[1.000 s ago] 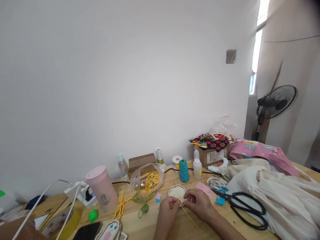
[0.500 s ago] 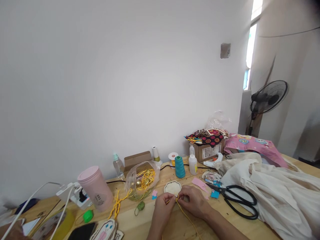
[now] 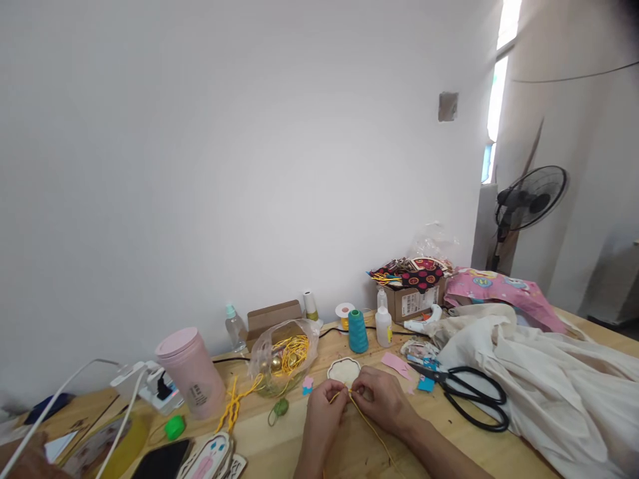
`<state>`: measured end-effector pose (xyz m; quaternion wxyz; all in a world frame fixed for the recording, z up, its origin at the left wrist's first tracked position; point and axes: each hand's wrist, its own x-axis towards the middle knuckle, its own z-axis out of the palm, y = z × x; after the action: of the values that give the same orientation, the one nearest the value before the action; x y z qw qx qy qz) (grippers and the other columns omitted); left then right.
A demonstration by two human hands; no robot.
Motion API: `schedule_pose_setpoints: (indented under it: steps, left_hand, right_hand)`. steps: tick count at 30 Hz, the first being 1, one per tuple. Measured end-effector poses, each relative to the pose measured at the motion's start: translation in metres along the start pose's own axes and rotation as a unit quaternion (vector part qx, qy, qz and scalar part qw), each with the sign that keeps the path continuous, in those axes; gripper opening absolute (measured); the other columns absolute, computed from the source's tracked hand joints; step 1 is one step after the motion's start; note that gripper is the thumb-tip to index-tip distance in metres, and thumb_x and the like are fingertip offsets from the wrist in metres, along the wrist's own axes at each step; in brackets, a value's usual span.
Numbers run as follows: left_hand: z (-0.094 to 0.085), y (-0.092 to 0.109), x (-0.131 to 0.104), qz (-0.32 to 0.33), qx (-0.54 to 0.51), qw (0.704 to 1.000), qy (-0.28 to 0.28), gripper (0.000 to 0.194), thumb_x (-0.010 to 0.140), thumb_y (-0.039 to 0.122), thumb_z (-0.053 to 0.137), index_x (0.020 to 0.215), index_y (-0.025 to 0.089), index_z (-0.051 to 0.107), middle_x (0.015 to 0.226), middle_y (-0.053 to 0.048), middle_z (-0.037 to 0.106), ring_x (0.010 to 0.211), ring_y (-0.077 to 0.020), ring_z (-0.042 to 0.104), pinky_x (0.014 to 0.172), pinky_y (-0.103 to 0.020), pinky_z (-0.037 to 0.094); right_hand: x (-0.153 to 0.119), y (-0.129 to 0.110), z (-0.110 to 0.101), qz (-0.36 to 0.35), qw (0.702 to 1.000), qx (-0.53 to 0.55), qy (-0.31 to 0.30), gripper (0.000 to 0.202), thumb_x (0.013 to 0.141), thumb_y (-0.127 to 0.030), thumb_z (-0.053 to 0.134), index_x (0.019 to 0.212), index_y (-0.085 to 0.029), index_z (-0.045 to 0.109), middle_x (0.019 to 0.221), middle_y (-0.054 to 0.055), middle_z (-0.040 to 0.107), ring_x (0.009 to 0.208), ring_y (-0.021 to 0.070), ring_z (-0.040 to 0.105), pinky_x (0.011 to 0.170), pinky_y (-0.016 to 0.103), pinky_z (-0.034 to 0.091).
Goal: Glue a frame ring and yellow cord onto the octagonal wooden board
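My left hand [image 3: 322, 406] and my right hand [image 3: 382, 398] meet low in the view, fingertips pinched close together. Between them runs a thin yellow cord [image 3: 370, 426], gripped by both; its tail trails down toward the table's near edge. Just beyond my fingers is a pale scalloped piece with a dark outline [image 3: 343, 370], its near side hidden by my hands. Whether the cord is joined to it I cannot tell. Pink paper scraps [image 3: 398, 364] lie right of my right hand, and a small pink and blue cutout [image 3: 307, 384] lies left of my left hand.
Black scissors [image 3: 474, 392] rest beside white cloth [image 3: 539, 372] on the right. Behind stand a teal thread cone [image 3: 358, 332], a white bottle [image 3: 384, 327] and a filled cardboard box [image 3: 414, 303]. Leftward are a bag of yellow cord [image 3: 289, 352], a pink tumbler [image 3: 192, 372] and a phone [image 3: 164, 459].
The view has shifted slightly. My hands remain together on the yellow cord, with only a small change in finger position.
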<state>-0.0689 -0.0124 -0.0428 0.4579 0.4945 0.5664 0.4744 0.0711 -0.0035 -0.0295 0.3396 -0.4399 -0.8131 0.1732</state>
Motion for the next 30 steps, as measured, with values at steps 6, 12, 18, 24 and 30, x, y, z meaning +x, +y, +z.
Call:
schedule_pose_setpoints:
  steps: [6,12,18,24,30]
  left_hand:
    - [0.0003,0.0004,-0.0006,-0.017,-0.034,0.999,0.01,0.016,0.056,0.028,0.058,0.061,0.014,0.052,0.048,0.003,0.055,0.039,-0.0067,0.044,0.037,-0.017,0.031]
    - [-0.0004,-0.0007,0.0005,-0.008,-0.041,0.999,0.021,0.016,0.052,0.026,0.062,0.057,0.012,0.055,0.042,0.004,0.054,0.035,-0.0066,0.043,0.037,-0.018,0.031]
    - [-0.0036,0.0048,-0.0028,0.03,-0.021,0.999,0.031,0.012,0.05,0.023,0.064,0.055,0.013,0.06,0.052,0.0,0.062,0.051,-0.0134,0.055,0.05,-0.022,0.041]
    - [-0.0042,0.0074,-0.0043,0.053,0.002,0.998,0.029,0.009,0.052,0.021,0.062,0.057,0.014,0.06,0.057,-0.001,0.063,0.061,-0.017,0.058,0.06,-0.026,0.044]
    - [-0.0048,0.0085,-0.0065,0.062,0.034,0.997,0.019,0.008,0.054,0.021,0.06,0.057,0.014,0.06,0.058,-0.001,0.062,0.06,-0.0166,0.056,0.059,-0.025,0.043]
  right_hand:
    - [-0.0012,0.0034,0.0016,-0.01,1.0,0.013,0.0,0.012,0.065,-0.012,0.048,0.066,-0.018,0.058,0.067,0.0,0.058,0.064,0.0111,0.052,0.056,0.018,0.035]
    - [-0.0012,0.0044,0.0013,-0.02,1.0,0.023,-0.006,0.013,0.064,-0.011,0.048,0.066,-0.018,0.059,0.067,-0.001,0.058,0.064,0.011,0.052,0.056,0.018,0.035]
    - [-0.0003,0.0032,0.0003,-0.012,0.999,0.034,-0.018,0.012,0.064,-0.012,0.048,0.065,-0.018,0.058,0.066,-0.001,0.058,0.064,0.0111,0.052,0.056,0.018,0.035]
    - [-0.0008,0.0043,-0.0001,-0.013,0.999,0.039,-0.011,0.011,0.064,-0.012,0.048,0.065,-0.017,0.058,0.065,0.0,0.058,0.064,0.011,0.052,0.057,0.019,0.034]
    - [-0.0009,0.007,0.0004,-0.006,0.999,0.049,-0.012,0.011,0.063,-0.012,0.049,0.065,-0.017,0.058,0.066,0.0,0.058,0.063,0.0112,0.052,0.056,0.019,0.035]
